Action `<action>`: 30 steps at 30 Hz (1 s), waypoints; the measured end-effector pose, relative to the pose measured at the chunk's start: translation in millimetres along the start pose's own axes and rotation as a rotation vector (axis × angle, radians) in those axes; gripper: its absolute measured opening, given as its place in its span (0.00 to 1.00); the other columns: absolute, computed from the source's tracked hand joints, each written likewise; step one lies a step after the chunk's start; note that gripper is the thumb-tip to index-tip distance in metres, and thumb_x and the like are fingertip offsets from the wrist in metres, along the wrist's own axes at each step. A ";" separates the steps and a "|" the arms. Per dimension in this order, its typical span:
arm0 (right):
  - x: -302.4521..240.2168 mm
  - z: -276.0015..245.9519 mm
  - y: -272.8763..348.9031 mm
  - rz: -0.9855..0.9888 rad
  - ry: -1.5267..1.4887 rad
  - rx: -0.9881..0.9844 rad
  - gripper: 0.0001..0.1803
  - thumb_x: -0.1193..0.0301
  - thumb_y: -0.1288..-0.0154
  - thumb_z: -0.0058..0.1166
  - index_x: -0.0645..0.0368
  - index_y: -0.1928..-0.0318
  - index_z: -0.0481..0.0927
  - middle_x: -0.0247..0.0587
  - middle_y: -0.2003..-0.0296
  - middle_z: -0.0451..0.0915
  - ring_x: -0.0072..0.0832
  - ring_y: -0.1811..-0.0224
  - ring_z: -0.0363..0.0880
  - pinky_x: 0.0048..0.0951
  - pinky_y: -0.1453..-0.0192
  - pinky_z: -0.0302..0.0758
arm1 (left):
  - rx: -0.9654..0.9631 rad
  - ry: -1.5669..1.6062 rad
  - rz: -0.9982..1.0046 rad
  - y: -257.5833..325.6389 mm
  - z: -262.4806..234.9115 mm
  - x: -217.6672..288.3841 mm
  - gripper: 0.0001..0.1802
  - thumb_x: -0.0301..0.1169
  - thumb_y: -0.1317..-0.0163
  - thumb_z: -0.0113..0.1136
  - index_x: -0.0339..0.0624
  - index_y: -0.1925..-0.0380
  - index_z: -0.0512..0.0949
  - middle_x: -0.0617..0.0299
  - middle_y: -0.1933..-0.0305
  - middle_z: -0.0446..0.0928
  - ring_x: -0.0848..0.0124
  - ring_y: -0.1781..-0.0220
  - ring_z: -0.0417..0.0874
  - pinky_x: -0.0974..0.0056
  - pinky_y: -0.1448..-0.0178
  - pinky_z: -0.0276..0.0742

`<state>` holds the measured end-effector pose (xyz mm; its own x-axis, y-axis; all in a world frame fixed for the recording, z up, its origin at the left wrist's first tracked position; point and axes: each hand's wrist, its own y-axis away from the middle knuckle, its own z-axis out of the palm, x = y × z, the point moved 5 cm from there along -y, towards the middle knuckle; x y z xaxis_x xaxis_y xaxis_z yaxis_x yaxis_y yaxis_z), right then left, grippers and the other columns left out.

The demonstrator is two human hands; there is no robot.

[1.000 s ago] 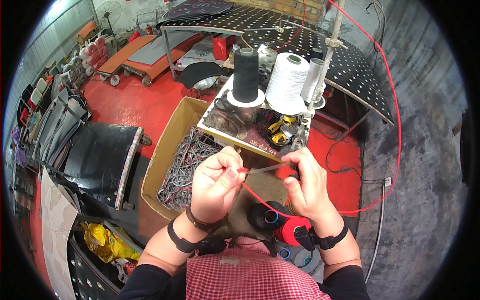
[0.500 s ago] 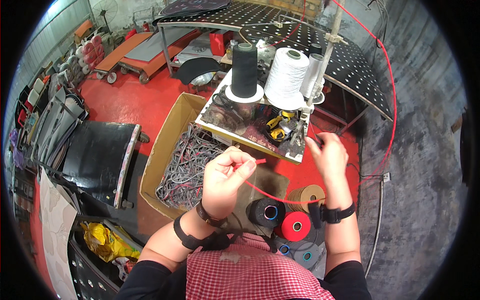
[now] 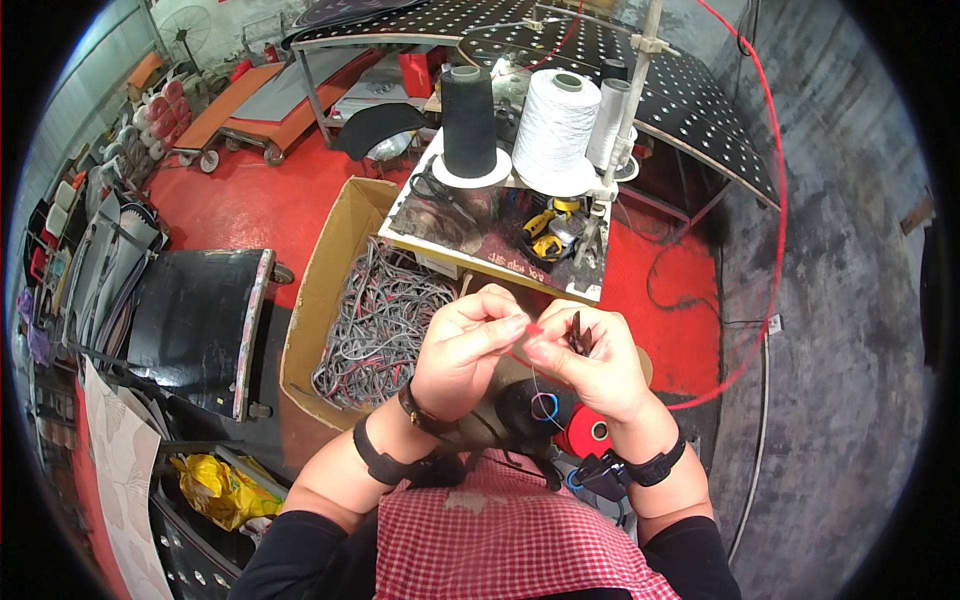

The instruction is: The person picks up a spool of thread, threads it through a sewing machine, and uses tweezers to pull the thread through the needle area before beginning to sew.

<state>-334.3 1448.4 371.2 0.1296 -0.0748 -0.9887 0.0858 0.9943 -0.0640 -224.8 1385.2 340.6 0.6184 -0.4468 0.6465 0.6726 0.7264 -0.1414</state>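
Observation:
My left hand [image 3: 458, 352] is closed in a pinch on the end of a thin red cord [image 3: 535, 329]. Right against it, my right hand [image 3: 598, 362] is closed too, with its thumb and finger at the same red end. Dark thread snips [image 3: 579, 334] stick up out of the right hand, their points upward. From the hands the cord passes under the right wrist, partly hidden, then loops up along the wall. A thin pale thread [image 3: 538, 385] hangs below the fingertips.
Ahead stands a small table [image 3: 470, 240] with a black thread cone [image 3: 468, 125], a white thread cone [image 3: 558, 130] and yellow-handled tools [image 3: 545, 235]. A cardboard box [image 3: 325, 260] of tangled grey and red cords is at left. Below my hands are a red spool [image 3: 577, 435] and dark spools.
My right hand has come left and down from beside the table to meet the left hand, and the snips in it now show clearly. The view has shifted slightly.

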 end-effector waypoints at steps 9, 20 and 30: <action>-7.9 -18.1 19.2 -0.001 -0.303 -0.023 0.05 0.75 0.45 0.59 0.64 0.72 0.78 0.35 0.73 0.72 0.16 0.77 0.65 0.18 0.75 0.61 | 0.004 0.278 -0.035 -11.9 -16.3 -3.7 0.04 0.24 0.40 0.51 0.35 0.68 0.73 0.62 0.65 0.72 0.74 0.65 0.69 0.71 0.64 0.64; -12.1 -28.9 32.0 0.030 -0.385 0.065 0.07 0.74 0.46 0.59 0.65 0.72 0.77 0.36 0.73 0.71 0.13 0.82 0.60 0.14 0.82 0.55 | 0.023 0.330 -0.094 -24.5 -12.6 -17.5 0.04 0.25 0.39 0.51 0.36 0.66 0.73 0.62 0.69 0.73 0.75 0.67 0.70 0.70 0.64 0.66; -38.3 -58.3 43.7 -0.136 0.171 0.433 0.03 0.80 0.51 0.57 0.65 0.75 0.76 0.38 0.74 0.75 0.21 0.73 0.71 0.22 0.70 0.68 | 0.028 0.319 -0.085 -37.6 -11.2 -11.5 0.14 0.30 0.37 0.48 0.39 0.51 0.69 0.54 0.52 0.73 0.65 0.50 0.74 0.61 0.45 0.70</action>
<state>-393.1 1499.2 398.3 -0.0727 -0.1523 -0.9857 0.4982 0.8506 -0.1681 -252.6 1357.2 330.0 0.6594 -0.6442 0.3875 0.7188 0.6914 -0.0736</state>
